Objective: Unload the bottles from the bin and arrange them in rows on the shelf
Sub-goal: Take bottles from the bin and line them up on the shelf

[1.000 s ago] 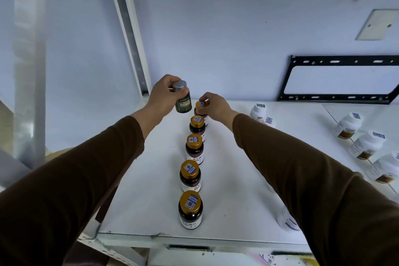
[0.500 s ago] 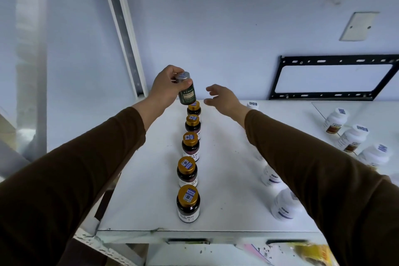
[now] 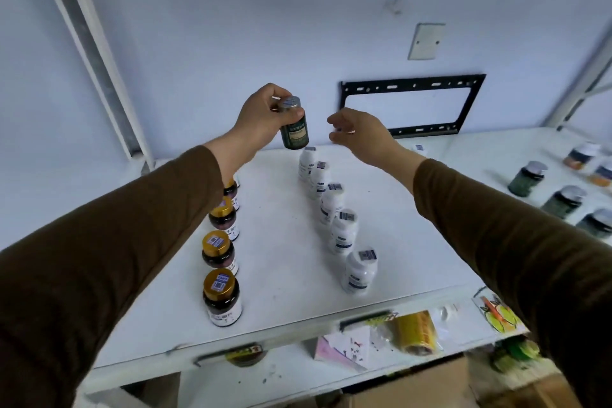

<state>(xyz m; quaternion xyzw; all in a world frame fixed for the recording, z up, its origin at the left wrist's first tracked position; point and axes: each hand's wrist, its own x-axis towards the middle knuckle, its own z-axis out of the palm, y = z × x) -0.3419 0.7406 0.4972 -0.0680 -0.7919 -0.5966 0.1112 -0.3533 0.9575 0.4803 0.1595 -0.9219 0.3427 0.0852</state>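
Note:
My left hand (image 3: pixel 261 116) grips a dark green bottle with a silver cap (image 3: pixel 294 129) and holds it in the air above the back of the white shelf (image 3: pixel 281 262). My right hand (image 3: pixel 359 132) hovers just right of it, fingers loosely curled, holding nothing. A row of dark bottles with gold caps (image 3: pixel 221 295) runs front to back on the left, partly hidden by my left sleeve. A row of white bottles (image 3: pixel 359 270) runs front to back in the middle. The bin is not in view.
More green bottles with silver caps (image 3: pixel 526 177) and other bottles stand at the far right of the shelf. A black bracket (image 3: pixel 414 83) hangs on the wall behind. A metal upright (image 3: pixel 96 56) stands at back left. Bags and a cardboard box lie below the shelf.
My right hand has let go of the rearmost gold-capped bottle and lifted clear. My left hand has carried the green bottle right and up. The view has swung to the right.

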